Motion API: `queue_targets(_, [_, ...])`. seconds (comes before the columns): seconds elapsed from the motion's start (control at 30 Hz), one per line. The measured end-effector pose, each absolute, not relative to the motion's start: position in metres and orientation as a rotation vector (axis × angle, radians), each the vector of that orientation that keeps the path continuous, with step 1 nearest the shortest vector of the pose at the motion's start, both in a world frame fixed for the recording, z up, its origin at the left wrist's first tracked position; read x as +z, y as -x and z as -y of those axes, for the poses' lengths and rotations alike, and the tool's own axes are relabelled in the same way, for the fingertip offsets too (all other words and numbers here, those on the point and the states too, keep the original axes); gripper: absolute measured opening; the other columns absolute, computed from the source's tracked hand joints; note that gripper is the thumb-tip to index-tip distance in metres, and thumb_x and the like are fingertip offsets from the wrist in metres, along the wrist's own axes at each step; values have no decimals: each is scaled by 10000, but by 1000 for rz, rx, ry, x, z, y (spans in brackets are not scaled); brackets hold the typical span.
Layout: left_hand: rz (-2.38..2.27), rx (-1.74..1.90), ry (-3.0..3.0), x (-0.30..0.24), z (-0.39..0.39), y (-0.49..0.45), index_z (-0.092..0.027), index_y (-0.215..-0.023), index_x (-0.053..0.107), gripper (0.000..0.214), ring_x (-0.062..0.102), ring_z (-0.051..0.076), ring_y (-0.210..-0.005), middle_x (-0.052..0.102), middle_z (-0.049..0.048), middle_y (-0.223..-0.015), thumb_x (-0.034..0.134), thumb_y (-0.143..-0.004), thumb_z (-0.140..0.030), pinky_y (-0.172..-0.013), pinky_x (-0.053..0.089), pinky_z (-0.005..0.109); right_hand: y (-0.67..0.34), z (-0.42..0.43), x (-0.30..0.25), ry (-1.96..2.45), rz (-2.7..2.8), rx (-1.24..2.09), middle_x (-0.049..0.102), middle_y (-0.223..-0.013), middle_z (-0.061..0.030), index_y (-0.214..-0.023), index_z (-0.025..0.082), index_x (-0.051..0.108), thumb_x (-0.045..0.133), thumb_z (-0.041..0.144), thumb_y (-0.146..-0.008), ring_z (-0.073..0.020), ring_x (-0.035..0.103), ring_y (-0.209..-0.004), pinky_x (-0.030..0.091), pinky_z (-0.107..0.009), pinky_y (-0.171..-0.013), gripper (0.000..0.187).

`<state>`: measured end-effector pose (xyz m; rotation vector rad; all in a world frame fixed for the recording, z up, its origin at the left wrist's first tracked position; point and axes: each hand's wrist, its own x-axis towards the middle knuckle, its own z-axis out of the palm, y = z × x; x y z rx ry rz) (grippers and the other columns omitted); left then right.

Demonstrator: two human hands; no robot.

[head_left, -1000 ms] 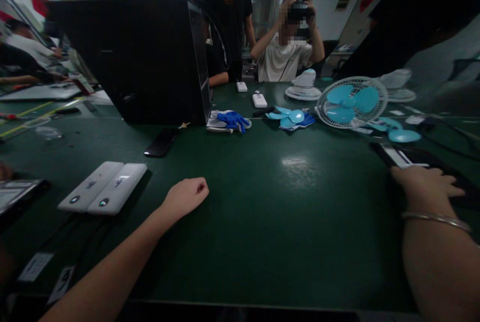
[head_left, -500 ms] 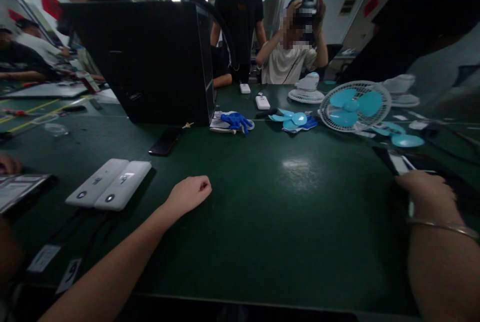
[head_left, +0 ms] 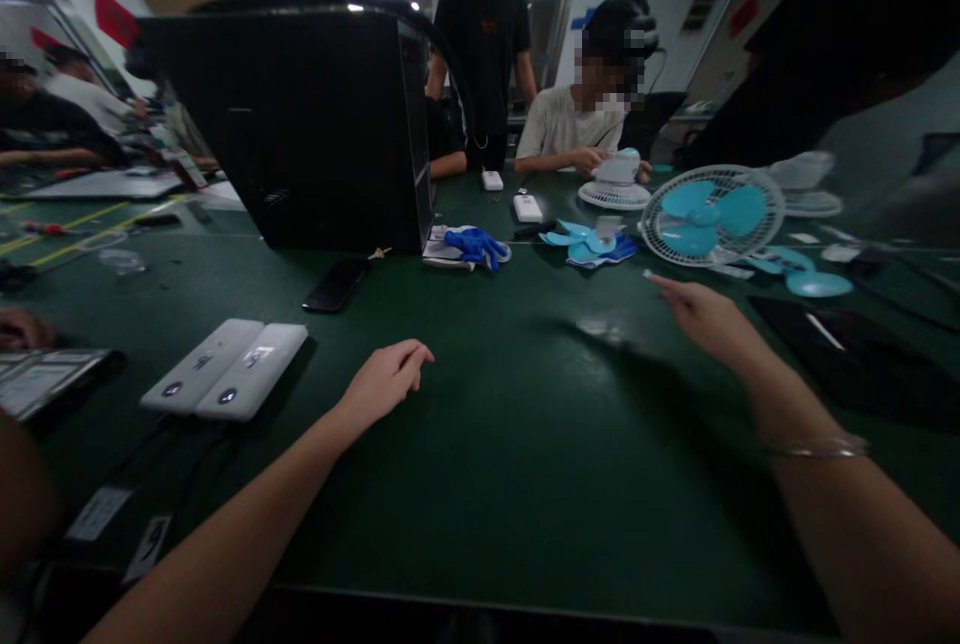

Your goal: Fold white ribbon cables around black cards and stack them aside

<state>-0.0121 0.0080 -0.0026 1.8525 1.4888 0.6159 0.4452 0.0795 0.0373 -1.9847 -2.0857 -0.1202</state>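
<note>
My left hand rests low over the green table, holding nothing. Its fingers are loosely bent, with the index finger partly straightened. To its left lie two white power banks side by side, and behind it a black phone. My right hand, with a bracelet on the wrist, is raised above the table. Its index finger points forward and left, and nothing shows in it. Just beyond are a light-blue fan blade and a fan with a white grille. A flat black panel lies to its right.
A large black case stands at the back left. Blue-and-white gloves lie beside it. Across the table, a person in a light shirt touches a white fan base. A neighbour's hand is at the left edge.
My right hand has left the black panel and moved left and forward. My left hand's fingers have loosened from a fist. The person opposite has lowered both hands from the headset to the fan base.
</note>
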Motion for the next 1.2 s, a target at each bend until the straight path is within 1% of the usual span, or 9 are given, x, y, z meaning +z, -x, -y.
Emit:
queue_targets(0.1, [-1319, 726, -1595, -6, -12, 11, -167, -1139, 553, 475, 548, 105, -534, 653, 41, -832, 301, -937, -515, -475, 376, 212, -385, -67, 36, 1637, 2350, 111, 556, -1228, -50, -1395, 284, 443, 324, 432, -961, -160, 554, -1010, 448, -274, -878, 474])
queue_targets(0.23, [-1175, 654, -1356, -5, -13, 9, -162, -1263, 497, 569, 580, 108, -580, 661, 111, -1016, 281, -933, -572, -424, 351, 192, -325, -32, 38, 976, 2593, 669, 508, -1258, -63, -1387, 277, 451, 382, 392, -961, -176, 515, -1075, 427, -333, -931, 447])
queue_targets(0.37, [-1074, 436, -1493, 1, -6, 7, -156, -1222, 563, 491, 526, 90, -552, 654, 39, -817, 555, -854, -482, -438, 339, 183, -302, -11, 37, 862, 2645, 831, 531, -1232, -56, -1369, 286, 471, 481, 333, -924, -187, 511, -1081, 422, -365, -933, 447])
queue_targets(0.47, [-1006, 331, -1560, 4, -1, 5, -149, -1158, 618, 449, 505, 88, -546, 597, -13, -697, 657, -794, -409, -483, 359, 199, -303, -11, 34, 891, 2690, 914, 562, -1199, -51, -1337, 285, 510, 544, 362, -883, -193, 536, -1046, 444, -371, -899, 462])
queue_targets(0.6, [-1010, 307, -1597, 4, 1, 4, -153, -1107, 641, 403, 514, 101, -609, 579, -14, -727, 660, -787, -397, -551, 395, 224, -324, -30, 30, 1056, 2683, 944, 573, -1204, -51, -1318, 279, 530, 558, 448, -851, -191, 563, -1007, 487, -351, -834, 497])
queue_targets(0.8, [-1038, 266, -1628, 0, -1, 4, -173, -1091, 626, 371, 529, 115, -640, 575, -12, -751, 628, -809, -414, -575, 414, 237, -406, -84, 24, 1845, 2204, 348, 499, -1340, -52, -1328, 260, 512, 491, 485, -872, -223, 476, -1180, 397, -345, -980, 509])
queue_targets(0.9, [-1032, 256, -1624, -2, -1, 4, -168, -1075, 624, 362, 530, 114, -641, 581, -10, -753, 635, -806, -410, -568, 406, 230, -463, -98, 20, 2190, 1912, 205, 393, -1417, -165, -1380, 156, 456, 475, 432, -879, -314, 358, -1283, 279, -440, -1043, 573])
queue_targets(1.03, [-995, 249, -1606, -4, -1, 4, -164, -1064, 610, 353, 536, 113, -634, 600, -1, -766, 633, -810, -409, -559, 401, 226, -532, -90, 7, 2603, 1369, 72, 177, -1477, -296, -1433, 68, 367, 400, 559, -874, -459, 118, -1352, 101, -604, -1023, 745])
queue_targets(1.2, [-992, 261, -1574, -3, -1, 4, -154, -1005, 584, 318, 547, 112, -651, 611, 7, -790, 638, -809, -398, -564, 405, 222, -579, -74, -11, 2761, 951, 90, 100, -1505, -282, -1489, 101, 239, 218, 662, -853, -417, 93, -1374, 134, -586, -1004, 848])
